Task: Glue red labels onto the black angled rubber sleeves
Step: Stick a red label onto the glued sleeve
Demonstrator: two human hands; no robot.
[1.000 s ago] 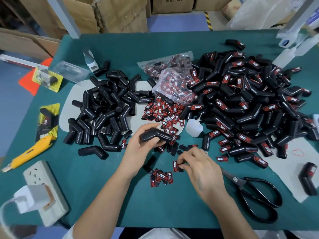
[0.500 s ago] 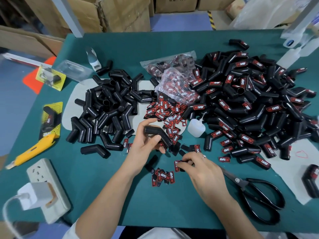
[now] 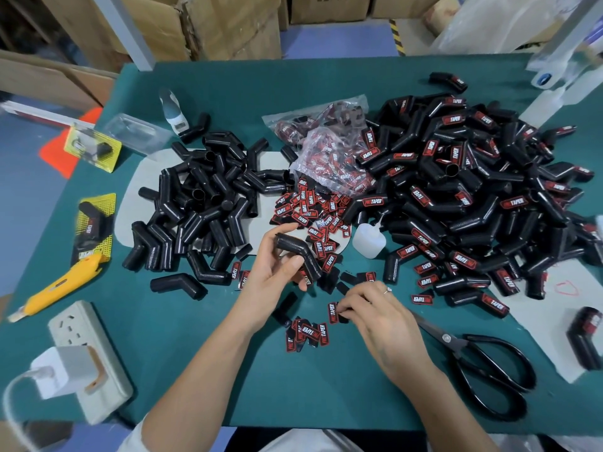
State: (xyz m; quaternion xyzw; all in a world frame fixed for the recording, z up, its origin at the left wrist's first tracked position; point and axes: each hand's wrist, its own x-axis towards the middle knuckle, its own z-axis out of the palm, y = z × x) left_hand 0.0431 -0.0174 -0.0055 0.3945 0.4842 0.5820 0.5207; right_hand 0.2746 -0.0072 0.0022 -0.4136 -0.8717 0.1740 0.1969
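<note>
I hold sleeve in left hand; right hand pinches label (may slip, land crooked).

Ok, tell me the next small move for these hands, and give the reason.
Probably lift the red label pinched by the right hand off the table and carry it toward the glue bottle. The left hand already holds a bare black sleeve with no label showing, so the label seems to be the missing piece.
</note>
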